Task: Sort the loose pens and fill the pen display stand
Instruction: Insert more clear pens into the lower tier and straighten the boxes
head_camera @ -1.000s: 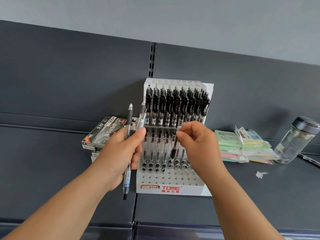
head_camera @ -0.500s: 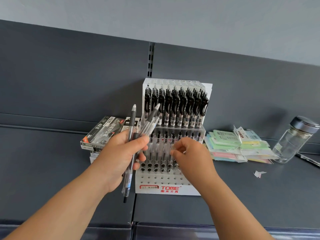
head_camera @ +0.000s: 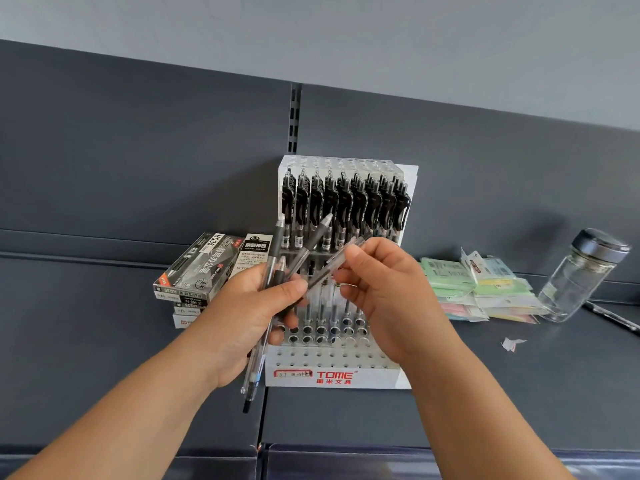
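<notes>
Right hand (head_camera: 384,292) pinches one clear pen (head_camera: 333,263) from bundle (head_camera: 273,244) gripped in left hand (head_camera: 239,317); slide it free cleanly, then seat tip-down in an empty stand (head_camera: 332,374) hole.

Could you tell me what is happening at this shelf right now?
A person is filling a white pen display stand on a dark shelf. The left hand grips a bundle of pens; the right hand pinches one clear pen from it, in front of the stand. The upper tier is packed with black pens; the lower tier has a few, with many holes empty.
</notes>
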`<action>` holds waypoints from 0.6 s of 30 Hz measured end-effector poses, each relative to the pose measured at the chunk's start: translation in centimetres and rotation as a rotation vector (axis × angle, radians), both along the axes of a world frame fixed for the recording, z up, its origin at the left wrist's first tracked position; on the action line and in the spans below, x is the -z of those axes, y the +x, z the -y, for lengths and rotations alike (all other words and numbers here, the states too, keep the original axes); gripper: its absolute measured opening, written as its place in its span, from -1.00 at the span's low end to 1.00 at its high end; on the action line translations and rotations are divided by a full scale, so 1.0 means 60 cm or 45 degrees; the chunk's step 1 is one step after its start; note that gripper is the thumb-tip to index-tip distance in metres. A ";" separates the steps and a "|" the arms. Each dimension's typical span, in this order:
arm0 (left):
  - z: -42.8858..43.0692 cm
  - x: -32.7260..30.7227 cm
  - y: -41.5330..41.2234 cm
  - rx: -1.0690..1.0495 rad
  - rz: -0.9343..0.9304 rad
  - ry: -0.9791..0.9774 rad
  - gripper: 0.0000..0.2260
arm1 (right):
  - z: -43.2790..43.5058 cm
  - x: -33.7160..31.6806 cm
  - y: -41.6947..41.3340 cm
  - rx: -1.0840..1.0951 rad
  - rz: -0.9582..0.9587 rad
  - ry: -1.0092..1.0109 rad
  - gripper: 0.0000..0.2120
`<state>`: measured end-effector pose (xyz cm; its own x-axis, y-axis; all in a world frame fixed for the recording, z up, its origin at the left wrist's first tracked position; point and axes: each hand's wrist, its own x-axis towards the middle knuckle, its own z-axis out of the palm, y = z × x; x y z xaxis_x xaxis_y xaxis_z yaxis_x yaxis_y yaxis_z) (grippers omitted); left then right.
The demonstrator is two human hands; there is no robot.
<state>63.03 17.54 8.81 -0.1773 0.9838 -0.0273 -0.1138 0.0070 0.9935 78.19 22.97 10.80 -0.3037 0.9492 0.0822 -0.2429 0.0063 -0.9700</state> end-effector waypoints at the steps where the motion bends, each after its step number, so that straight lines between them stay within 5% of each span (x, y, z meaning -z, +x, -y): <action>1: 0.000 0.001 0.001 0.002 -0.010 0.008 -0.95 | -0.001 0.000 0.001 -0.002 -0.007 -0.005 -0.83; 10: -0.010 0.007 0.009 -0.079 -0.122 0.064 -0.81 | 0.005 0.010 0.003 -0.012 -0.164 -0.096 -0.86; 15: -0.007 0.004 0.014 -0.096 -0.096 0.074 -0.92 | -0.002 -0.017 0.031 0.243 0.038 0.155 -0.85; 18: -0.006 0.005 0.009 -0.141 -0.060 0.041 -0.94 | -0.011 -0.024 0.055 0.461 0.366 0.439 -0.85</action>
